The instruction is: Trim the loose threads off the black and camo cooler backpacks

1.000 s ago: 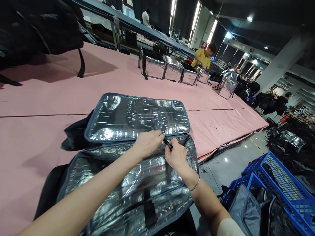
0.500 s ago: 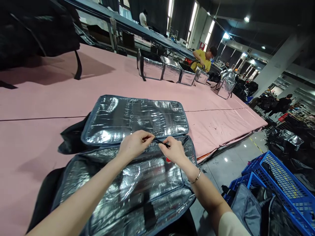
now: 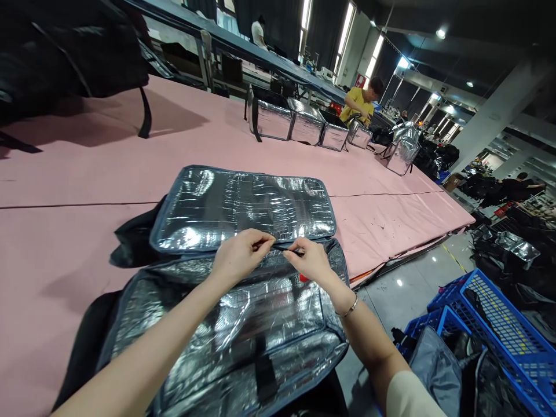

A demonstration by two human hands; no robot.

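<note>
In front of me a cooler bag [image 3: 243,324] stands open, its inside lined with crinkled silver foil. Its foil-lined lid [image 3: 243,200] with dark edging lies folded back on the table. At the bag's far edge, near the lid hinge, my left hand [image 3: 238,258] pinches one end of a thin black strip [image 3: 280,248]. Close beside it on the right, my right hand [image 3: 310,262] pinches the strip's other end. Whether the strip is a zip end or a strap, I cannot tell. A small red tag [image 3: 303,278] shows under my right hand.
The bag rests on a long pink-covered table [image 3: 382,220]. A large black bag [image 3: 65,58] sits at the far left. Several silver-lined bags [image 3: 271,119] line the far side, near a person in yellow [image 3: 358,101]. Blue crates [image 3: 499,324] with bags stand on the floor at right.
My right hand has shifted slightly, and less of the black strip shows beyond its fingertips. Both hands keep their pinch. The whole view has moved a little.
</note>
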